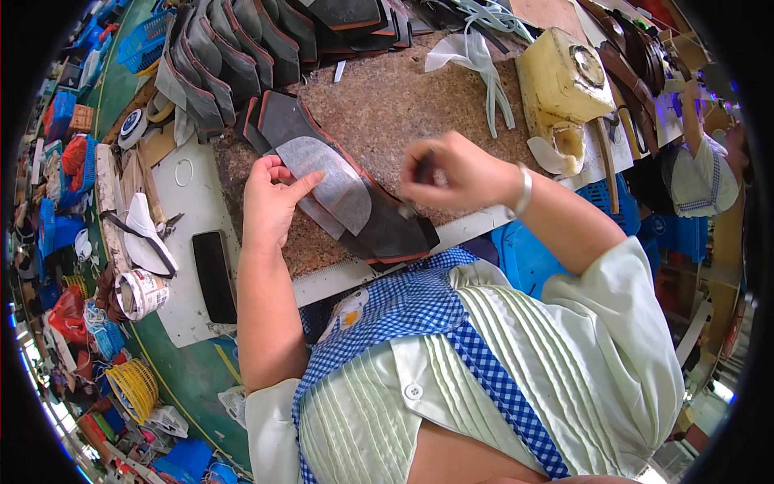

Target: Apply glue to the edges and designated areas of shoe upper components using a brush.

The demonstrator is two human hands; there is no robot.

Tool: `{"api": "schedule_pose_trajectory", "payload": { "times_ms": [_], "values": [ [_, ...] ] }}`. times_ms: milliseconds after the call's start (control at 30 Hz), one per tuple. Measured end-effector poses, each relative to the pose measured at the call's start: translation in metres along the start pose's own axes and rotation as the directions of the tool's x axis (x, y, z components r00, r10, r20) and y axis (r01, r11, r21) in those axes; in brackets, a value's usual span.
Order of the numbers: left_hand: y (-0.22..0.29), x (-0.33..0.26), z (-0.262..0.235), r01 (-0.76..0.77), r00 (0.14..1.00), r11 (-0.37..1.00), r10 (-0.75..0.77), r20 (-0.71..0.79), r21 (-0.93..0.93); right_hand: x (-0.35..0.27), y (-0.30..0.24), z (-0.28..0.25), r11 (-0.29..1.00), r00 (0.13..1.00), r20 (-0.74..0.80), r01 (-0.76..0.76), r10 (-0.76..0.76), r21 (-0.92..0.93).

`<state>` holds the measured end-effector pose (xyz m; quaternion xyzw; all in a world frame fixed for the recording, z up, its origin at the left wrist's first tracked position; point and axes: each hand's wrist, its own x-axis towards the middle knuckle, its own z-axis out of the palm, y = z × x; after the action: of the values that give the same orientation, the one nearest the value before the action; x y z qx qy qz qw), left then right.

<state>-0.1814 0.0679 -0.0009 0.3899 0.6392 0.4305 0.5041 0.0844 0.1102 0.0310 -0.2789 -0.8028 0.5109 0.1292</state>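
Observation:
A dark shoe-upper piece (395,235) with reddish-brown edges lies slanted across the speckled brown work board (379,113). On top of it is a light grey, rounded lining patch (339,194). My left hand (276,194) pinches the left edge of the piece and patch, the thumb on top and the fingers partly hidden. Over the right side of the piece, my right hand (463,173) is closed around a small dark tool, smeared by motion. What looks like the tool's tip shows just above the dark surface; its kind cannot be made out.
Stacked dark upper pieces (242,48) fill the far left of the board. A yellowish, glue-crusted plastic container (564,77) stands at the right, near white strips (484,73). A black phone (213,277) and a tape roll (133,127) lie left. Another person (701,173) is at far right.

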Motion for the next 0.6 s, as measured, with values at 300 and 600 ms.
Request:
{"api": "schedule_pose_trajectory", "payload": {
  "times_ms": [300, 600],
  "values": [
    [0.0, -0.006, 0.005, -0.007, 1.0, 0.999, 0.007, 0.0, -0.038, 0.053, 0.014, 0.012, 0.991, 0.919, -0.387, 0.116, -0.079, 0.072],
    [0.003, -0.004, 0.003, -0.005, 1.0, 1.0, 0.005, -0.001, -0.024, 0.003, -0.015, 0.01, 0.943, 0.933, -0.304, 0.262, -0.192, 0.206]
  ]
}}
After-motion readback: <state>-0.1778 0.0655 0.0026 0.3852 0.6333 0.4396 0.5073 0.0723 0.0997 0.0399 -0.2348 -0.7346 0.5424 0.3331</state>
